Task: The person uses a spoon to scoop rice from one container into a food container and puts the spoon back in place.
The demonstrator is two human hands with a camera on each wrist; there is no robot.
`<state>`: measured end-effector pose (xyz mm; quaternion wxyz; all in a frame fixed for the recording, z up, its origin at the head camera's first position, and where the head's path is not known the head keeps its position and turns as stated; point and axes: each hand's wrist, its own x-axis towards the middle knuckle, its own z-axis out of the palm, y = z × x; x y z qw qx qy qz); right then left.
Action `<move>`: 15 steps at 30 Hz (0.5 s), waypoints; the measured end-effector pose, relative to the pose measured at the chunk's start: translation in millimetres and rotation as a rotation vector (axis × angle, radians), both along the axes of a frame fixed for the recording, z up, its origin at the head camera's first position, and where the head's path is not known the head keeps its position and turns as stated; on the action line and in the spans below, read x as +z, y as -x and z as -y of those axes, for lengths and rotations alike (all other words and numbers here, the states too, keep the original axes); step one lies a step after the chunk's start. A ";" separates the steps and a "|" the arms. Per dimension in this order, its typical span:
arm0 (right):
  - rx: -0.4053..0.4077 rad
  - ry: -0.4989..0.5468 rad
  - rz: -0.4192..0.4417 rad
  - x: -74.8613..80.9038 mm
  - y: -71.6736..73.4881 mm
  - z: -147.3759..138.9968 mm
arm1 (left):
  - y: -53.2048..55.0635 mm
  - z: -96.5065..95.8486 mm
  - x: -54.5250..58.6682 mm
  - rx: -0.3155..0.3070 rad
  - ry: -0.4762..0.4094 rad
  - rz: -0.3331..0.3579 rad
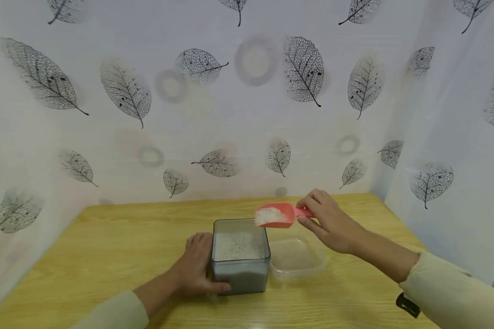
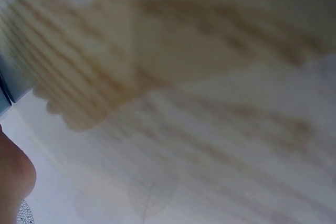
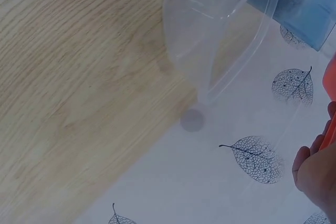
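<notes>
My right hand (image 1: 331, 224) pinches the handle of a pink scoop (image 1: 289, 215) loaded with white grains that look like rice (image 1: 268, 215). The scoop is in the air, overlapping the back right rim of a square grey see-through container (image 1: 244, 279) in the head view. More white grains (image 1: 239, 244) fill much of this container. Against its left side, my left hand (image 1: 195, 265) holds it, thumb along the front. A low clear plastic box (image 1: 298, 274) stands just right of the container. The right wrist view catches the scoop (image 3: 329, 80) only at its edge.
Everything stands on a wood-grain table (image 1: 119, 256). Leaf-patterned white sheeting (image 1: 238, 114) rises behind the table and along both sides. A dark band (image 1: 407, 305) shows under my right sleeve. In the left wrist view, the blurred table surface (image 2: 94, 77) takes up much of the picture.
</notes>
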<state>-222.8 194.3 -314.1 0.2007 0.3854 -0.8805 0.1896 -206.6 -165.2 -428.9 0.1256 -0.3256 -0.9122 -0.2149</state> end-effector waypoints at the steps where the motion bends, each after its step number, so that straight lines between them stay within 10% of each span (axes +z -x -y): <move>1: -0.005 0.001 0.000 -1.0 0.1 -2.5 | 0.1 0.1 -0.4 -0.001 0.001 -0.004; 15: -0.042 -0.044 0.003 -22.1 5.6 -27.4 | 0.3 0.3 -2.0 0.000 -0.007 0.004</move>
